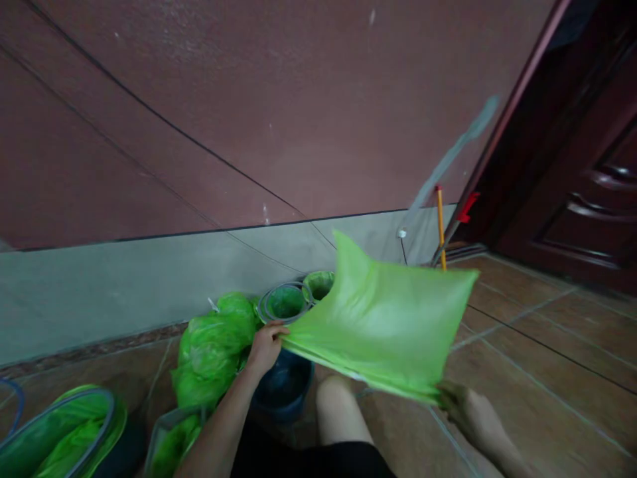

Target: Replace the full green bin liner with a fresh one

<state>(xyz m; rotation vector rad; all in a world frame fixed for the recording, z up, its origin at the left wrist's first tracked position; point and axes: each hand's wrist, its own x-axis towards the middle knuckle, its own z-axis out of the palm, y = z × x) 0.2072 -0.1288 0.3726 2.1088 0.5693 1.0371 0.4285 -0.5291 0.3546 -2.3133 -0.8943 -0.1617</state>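
A light green plastic bag (pixel 383 325) is stretched out flat in the air in front of me. My left hand (pixel 266 345) pinches its left corner, fingers closed. My right hand (pixel 462 408) grips the bag's lower right edge from underneath, partly hidden by the plastic. Under the bag stands a dark blue bin (pixel 283 388) with no liner. My bare knee (pixel 338 411) shows just below the bag.
Small bins lined with green bags (pixel 286 302) stand by the grey wall base, beside a full tied green bag (pixel 212 348). More lined bins (pixel 64 431) sit at the lower left. A yellow stick (pixel 440 226) leans near a dark wooden door (pixel 582 172). Brown tile floor lies to the right.
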